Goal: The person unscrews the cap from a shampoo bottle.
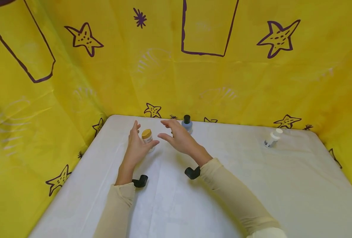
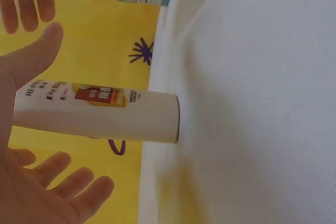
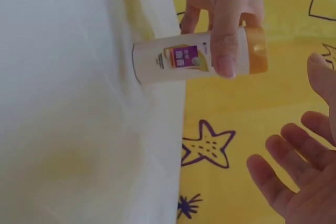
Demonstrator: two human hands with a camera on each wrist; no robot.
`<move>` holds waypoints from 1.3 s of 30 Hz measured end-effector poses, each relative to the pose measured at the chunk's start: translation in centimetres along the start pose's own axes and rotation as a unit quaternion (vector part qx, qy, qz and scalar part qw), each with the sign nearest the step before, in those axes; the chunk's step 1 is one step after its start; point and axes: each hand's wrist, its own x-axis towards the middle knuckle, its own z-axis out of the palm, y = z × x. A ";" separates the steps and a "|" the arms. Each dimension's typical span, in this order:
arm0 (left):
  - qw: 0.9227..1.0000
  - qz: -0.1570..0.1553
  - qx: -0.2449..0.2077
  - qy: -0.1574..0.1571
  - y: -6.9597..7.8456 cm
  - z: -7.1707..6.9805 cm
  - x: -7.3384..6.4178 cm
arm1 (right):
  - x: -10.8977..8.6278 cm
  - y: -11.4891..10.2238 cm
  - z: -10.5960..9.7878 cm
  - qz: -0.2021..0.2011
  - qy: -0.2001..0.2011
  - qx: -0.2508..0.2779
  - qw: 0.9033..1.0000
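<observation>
A white bottle with an orange-yellow cap [image 1: 147, 135] stands upright on the white-covered table [image 1: 170, 198], towards the back left. My left hand [image 1: 137, 147] is around it, thumb on the near side and fingers beyond, not curled round it. In the right wrist view the thumb lies across the upper part of the bottle [image 3: 157, 61]; whether it touches cannot be told. My right hand [image 1: 180, 137] hovers to the right of this bottle, fingers extended and holding nothing. Just behind the right hand stands a blue bottle with a black cap [image 1: 186, 125].
A white bottle with a white cap [image 1: 273, 138] stands at the back right of the table. Yellow cloth [image 1: 176, 82] printed with purple starfish hangs along the back and both sides. Black curved pieces [image 1: 140, 181] show at both wrists.
</observation>
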 end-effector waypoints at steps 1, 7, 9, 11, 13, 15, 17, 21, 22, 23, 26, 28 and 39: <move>1.000 -0.004 -0.001 -0.003 -0.1 0.0 0.1 | 0.1 -0.1 0.1 -0.002 -0.001 0.001 1.000; 0.999 -0.016 -0.008 -0.027 -0.8 -0.2 0.4 | 1.1 -0.4 1.1 -0.018 -0.020 0.015 1.000; 0.999 -0.017 -0.007 -0.036 -1.1 -0.4 0.4 | 1.4 -0.4 1.5 -0.027 -0.031 0.013 0.999; 0.999 -0.011 -0.002 -0.040 -1.2 -0.5 0.4 | 1.6 -0.4 1.8 -0.033 -0.041 0.007 0.999; 0.999 -0.002 0.002 -0.043 -1.3 -0.5 0.3 | 1.7 -0.4 2.0 -0.039 -0.047 0.002 0.998; 0.999 0.010 0.009 -0.041 -1.4 -0.4 0.3 | 1.8 -0.5 2.2 -0.043 -0.051 0.000 0.998; 0.999 0.018 0.014 -0.037 -1.6 -0.4 0.2 | 1.7 -0.5 2.3 -0.046 -0.055 0.006 0.997; 0.999 0.024 0.033 -0.031 -2.0 -0.4 0.0 | 1.8 -0.8 2.7 -0.061 -0.061 0.004 0.996; 0.998 0.027 0.038 -0.031 -2.0 -0.4 0.0 | 1.8 -0.8 2.8 -0.065 -0.062 0.001 0.996; 0.998 0.030 0.040 -0.032 -2.1 -0.4 0.0 | 1.8 -0.9 2.8 -0.070 -0.061 -0.004 0.996; 0.997 0.043 0.045 -0.038 -2.2 -0.4 0.1 | 1.8 -1.0 2.9 -0.077 -0.060 -0.012 0.995; 0.997 0.047 0.046 -0.039 -2.3 -0.4 0.1 | 1.8 -1.0 3.0 -0.080 -0.062 -0.014 0.995; 0.996 0.059 0.044 -0.048 -1.8 0.0 -0.1 | 1.4 -0.7 3.3 -0.064 -0.023 -0.001 0.998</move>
